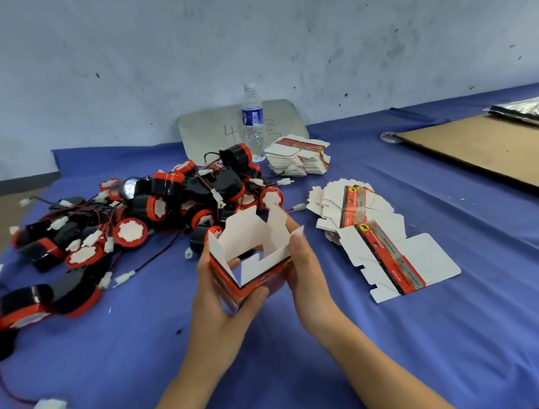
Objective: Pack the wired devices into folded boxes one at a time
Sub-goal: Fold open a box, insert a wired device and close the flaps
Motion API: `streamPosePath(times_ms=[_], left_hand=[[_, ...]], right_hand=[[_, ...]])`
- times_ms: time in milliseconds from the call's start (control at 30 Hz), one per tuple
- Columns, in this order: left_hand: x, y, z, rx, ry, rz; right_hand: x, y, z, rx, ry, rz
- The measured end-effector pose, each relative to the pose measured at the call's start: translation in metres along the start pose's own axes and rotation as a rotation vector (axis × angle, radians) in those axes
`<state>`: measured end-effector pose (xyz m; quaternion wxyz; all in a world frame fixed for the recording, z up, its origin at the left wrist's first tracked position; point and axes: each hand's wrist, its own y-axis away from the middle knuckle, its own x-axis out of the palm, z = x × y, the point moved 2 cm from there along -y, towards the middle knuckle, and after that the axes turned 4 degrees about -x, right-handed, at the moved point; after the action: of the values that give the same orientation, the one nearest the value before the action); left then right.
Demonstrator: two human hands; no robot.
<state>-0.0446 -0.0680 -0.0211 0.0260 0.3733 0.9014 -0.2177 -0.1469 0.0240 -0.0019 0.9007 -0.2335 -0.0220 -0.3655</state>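
Note:
I hold a small red and white cardboard box (252, 254) above the blue table, its top flaps standing open and its inside white and empty. My left hand (226, 296) grips its left side and bottom, thumb on the front wall. My right hand (305, 264) holds the right side, fingers along a flap. Behind and left of the box lies a big pile of black and red round wired devices (145, 209) with white plugs on red and black wires. A flat unfolded box blank (397, 260) lies to the right, with more blanks (351, 200) fanned behind it.
A second stack of blanks (300, 158) sits at the back beside a clear water bottle (253, 121) and a grey tray (215, 129) leaning on the wall. A brown cardboard sheet (482, 148) covers the far right. A loose white plug (51, 408) lies at the near left.

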Motion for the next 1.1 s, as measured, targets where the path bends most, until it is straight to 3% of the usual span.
streamPosePath(times_ms=[300,600,933,1100], left_hand=[[0.002,-0.001,-0.001,-0.033,0.155,0.016],[0.005,0.006,-0.006,0.08,0.073,0.072],[-0.002,0.004,-0.006,-0.003,0.178,-0.116],[-0.004,0.0,-0.007,0.012,0.071,-0.085]], right_hand=[[-0.002,0.0,0.002,-0.029,0.013,0.015],[-0.005,-0.001,0.0,-0.067,0.003,-0.053],[0.014,0.01,0.002,-0.394,0.44,0.079],[0.012,0.009,0.0,-0.198,0.285,0.102]])
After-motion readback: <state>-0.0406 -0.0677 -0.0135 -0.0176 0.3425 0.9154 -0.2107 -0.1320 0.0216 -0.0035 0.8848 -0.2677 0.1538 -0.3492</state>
